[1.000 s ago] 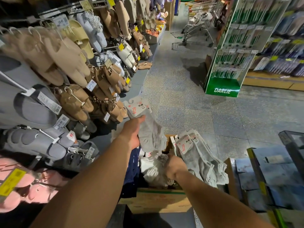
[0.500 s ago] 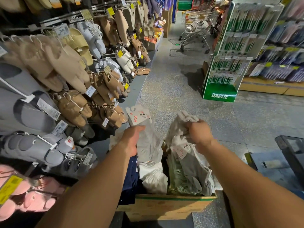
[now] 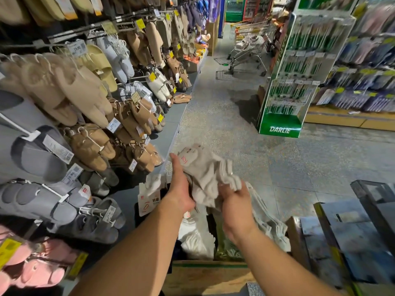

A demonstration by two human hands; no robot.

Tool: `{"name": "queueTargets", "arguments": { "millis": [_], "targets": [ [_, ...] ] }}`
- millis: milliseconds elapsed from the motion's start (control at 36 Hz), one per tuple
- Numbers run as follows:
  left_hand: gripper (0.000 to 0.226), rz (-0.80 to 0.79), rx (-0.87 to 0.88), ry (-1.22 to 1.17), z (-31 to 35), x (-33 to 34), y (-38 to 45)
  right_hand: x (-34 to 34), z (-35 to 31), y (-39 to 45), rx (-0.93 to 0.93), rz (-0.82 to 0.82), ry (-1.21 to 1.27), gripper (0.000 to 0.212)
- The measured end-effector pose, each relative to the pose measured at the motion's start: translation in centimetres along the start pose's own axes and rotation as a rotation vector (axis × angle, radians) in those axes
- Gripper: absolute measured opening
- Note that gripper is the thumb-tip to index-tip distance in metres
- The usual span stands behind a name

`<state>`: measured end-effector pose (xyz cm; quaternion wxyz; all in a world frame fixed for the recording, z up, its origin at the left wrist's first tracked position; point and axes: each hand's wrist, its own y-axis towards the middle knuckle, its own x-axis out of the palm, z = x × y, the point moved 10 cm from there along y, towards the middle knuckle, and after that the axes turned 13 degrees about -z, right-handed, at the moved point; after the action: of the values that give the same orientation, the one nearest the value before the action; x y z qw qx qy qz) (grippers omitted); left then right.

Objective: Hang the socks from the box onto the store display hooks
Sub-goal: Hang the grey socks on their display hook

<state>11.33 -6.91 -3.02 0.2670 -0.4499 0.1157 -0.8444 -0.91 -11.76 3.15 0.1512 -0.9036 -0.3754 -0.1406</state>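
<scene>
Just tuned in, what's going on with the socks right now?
A person stands in a store aisle over the cardboard box, with both hands on one bundle of grey socks. The left hand steadies its side, and the right hand grips the lower end. More white socks lie in the box. Nothing from this bundle is hung yet.

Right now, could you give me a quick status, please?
Both hands, left hand and right hand, grip the grey sock bundle. Held over the box. None hung yet.
</scene>
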Motion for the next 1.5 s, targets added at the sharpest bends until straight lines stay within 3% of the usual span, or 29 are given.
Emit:
{"name": "queueTargets", "arguments": {
  "millis": [56,139,194,278,333,417,556,639,778,917,972,1000,1028,1056,1083,1111,1167,1278,1500],
  "targets": [
    [0.094,-0.069,0.017,0.072,0.6,1.3,-0.6,-0.2,1.2,-0.3,0.052,-0.008,-0.136,0.012],
    [0.04,-0.058,0.094,0.124,1.6,1.2,-1.0,0.1,1.6,-0.4,0.094,-0.035,-0.253,0.013],
    [0.026,-0.05,0.118,0.151,2.2,0.5,-0.9,0.3,1.7,-0.3,0.138,-0.073,-0.327,0.017],
    [0.025,-0.024,0.158,0.222,3.4,-1.2,-0.3,0.2,1.3,0.3,0.266,-0.178,-0.367,0.033],
    [0.028,-0.014,0.195,0.278,4.5,-1.8,-0.5,-0.2,-1.1,1.6,0.233,-0.196,-0.416,0.055],
    [0.029,-0.024,0.237,0.346,5.6,-1.6,-1.5,0.1,-4.6,4.3,0.178,-0.204,-0.558,0.071],
    [0.028,-0.112,0.256,0.281,5.6,0.1,-2.8,5.7,-2.7,5.8,0.226,-0.398,-0.651,0.098],
    [0.036,-0.022,0.314,0.293,6.6,-1.0,-3.9,9.0,-0.9,5.0,0.171,-0.41,-0.69,0.088],
    [0.043,0.153,0.456,0.375,9.7,-3.4,-9.8,14.2,0.4,3.4,0.048,-0.545,-0.762,0.052],
    [0.066,0.408,0.692,0.388,12.7,-6.6,-20.9,22.4,0.8,-1.6,-0.091,-0.769,-0.836,0.041],
    [0.069,0.458,0.804,0.336,13.3,-7.9,-26.6,26.6,1.2,-5.5,-0.165,-0.894,-0.894,0.025],
    [0.073,0.478,0.84,0.304,13.3,-8.5,-29.5,28.5,0.6,-7.3,-0.217,-0.886,-0.871,0.017],
    [0.079,0.503,0.868,0.289,13.1,-9.4,-32.5,30.3,0.4,-9.7,-0.16,-0.967,-0.651,0.02],
    [0.081,0.549,0.899,0.292,12.7,-9.9,-36.0,32.6,0.8,-12.9,-0.187,-1.076,-0.643,0.026],
    [0.072,0.613,0.93,0.311,12.4,-10.1,-39.7,34.4,0.6,-15.4,-0.259,-1.121,-0.627,0.033],
    [0.054,0.696,0.957,0.329,12.0,-10.6,-43.2,36.0,1.8,-17.6,-0.11,-1.151,-0.625,0.04],
    [0.033,0.778,1.03,0.335,10.6,-11.0,-49.7,38.9,3.0,-22.5,-0.144,-1.213,-0.678,0.047],
    [0.025,0.926,1.168,0.365,7.2,-10.2,-61.8,43.6,3.8,-34.6,-0.245,-1.493,-0.694,0.051],
    [0.03,1.163,1.298,0.404,-1.0,-8.5,-81.1,48.0,5.4,-54.0,-0.294,-1.793,-0.809,0.055]
  ]
}}
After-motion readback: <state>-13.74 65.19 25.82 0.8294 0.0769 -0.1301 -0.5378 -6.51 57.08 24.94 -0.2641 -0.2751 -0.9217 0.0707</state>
